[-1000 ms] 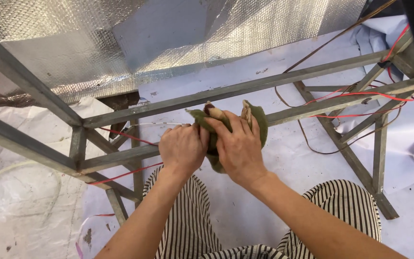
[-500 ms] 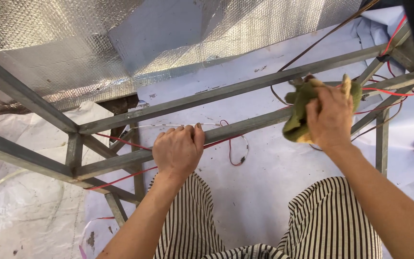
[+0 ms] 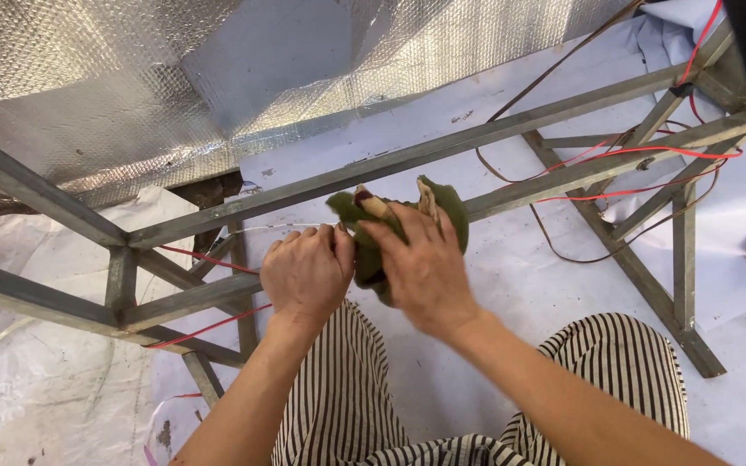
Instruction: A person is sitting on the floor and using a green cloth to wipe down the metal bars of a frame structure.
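At the far left, silver foil sheeting [image 3: 88,95] hangs behind a grey metal frame [image 3: 218,293]. A red wire [image 3: 209,324] runs under its near bar. The left hand [image 3: 306,274] is closed around that bar, fingers curled over the top. Just beside it, touching, the right hand [image 3: 420,263] presses a green cloth [image 3: 442,211] against the same bar, fingers spread flat over it. Striped trousers [image 3: 347,388] show below. More red wires [image 3: 641,155] cross the frame at right.
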